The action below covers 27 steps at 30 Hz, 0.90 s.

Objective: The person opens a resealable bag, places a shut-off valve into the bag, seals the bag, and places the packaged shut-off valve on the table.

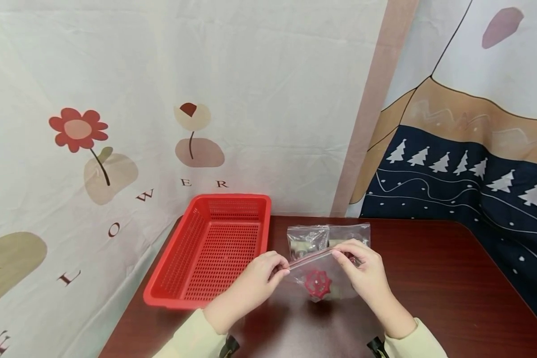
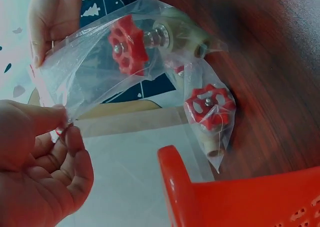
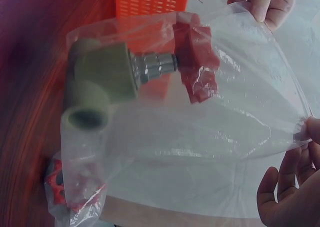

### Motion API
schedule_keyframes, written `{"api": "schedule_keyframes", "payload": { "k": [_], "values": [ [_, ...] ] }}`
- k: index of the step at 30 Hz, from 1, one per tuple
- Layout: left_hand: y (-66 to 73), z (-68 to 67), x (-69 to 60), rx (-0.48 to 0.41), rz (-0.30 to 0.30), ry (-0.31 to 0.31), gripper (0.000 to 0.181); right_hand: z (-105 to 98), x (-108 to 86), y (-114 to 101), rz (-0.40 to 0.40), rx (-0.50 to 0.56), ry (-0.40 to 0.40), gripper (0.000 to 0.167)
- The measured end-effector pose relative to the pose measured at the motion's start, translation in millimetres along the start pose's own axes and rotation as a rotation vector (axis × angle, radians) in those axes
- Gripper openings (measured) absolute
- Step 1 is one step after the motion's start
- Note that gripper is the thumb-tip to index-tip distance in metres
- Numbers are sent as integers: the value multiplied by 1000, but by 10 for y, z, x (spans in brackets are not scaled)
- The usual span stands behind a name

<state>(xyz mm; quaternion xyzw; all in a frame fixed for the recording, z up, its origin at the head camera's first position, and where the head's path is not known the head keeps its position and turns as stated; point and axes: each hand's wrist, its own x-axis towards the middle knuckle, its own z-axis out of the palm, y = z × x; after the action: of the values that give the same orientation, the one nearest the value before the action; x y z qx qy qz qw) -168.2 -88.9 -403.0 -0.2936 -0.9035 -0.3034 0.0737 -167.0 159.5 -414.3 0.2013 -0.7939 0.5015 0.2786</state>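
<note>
A clear zip bag (image 3: pixel 240 87) hangs between both hands, its zip edge stretched across the top. My left hand (image 1: pixel 264 276) pinches the left end of that edge, and my right hand (image 1: pixel 362 268) pinches the right end. Inside the bag lies a valve (image 3: pixel 100 77) with a greenish body, a metal stem and a red handwheel (image 2: pixel 129 47). Whether the zip is sealed cannot be told. Behind it on the table are other clear bags (image 1: pixel 306 236); one bagged valve (image 2: pixel 210 107) with a red handwheel shows in the left wrist view.
A red perforated plastic basket (image 1: pixel 262 233) stands left of the hands, with nothing seen inside. The dark reddish wooden table (image 1: pixel 429 278) reaches to the right. A printed cloth (image 1: pixel 273 99) hangs behind the table.
</note>
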Motion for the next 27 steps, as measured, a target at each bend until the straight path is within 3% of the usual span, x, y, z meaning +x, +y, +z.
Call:
{"api": "schedule_keyframes", "payload": {
  "k": [10, 16, 19, 22, 27],
  "values": [
    [-48, 5, -18, 19, -6, 79, 7, -6, -13, 16, -2, -9, 28, 15],
    [-71, -10, -18, -27, -30, 122, 8, 16, -32, 5, -13, 10, 57, 20],
    [-115, -55, -33, -126, -74, 111, 4, 3, -32, 8, -6, 11, 23, 17],
    [-224, -154, -75, -271, -167, 91, 12, -30, -27, 29, -5, 4, -3, 14],
    [-568, -490, -239, -483, -336, 93, 31, -158, -15, 90, 44, -7, 0, 12]
  ]
}}
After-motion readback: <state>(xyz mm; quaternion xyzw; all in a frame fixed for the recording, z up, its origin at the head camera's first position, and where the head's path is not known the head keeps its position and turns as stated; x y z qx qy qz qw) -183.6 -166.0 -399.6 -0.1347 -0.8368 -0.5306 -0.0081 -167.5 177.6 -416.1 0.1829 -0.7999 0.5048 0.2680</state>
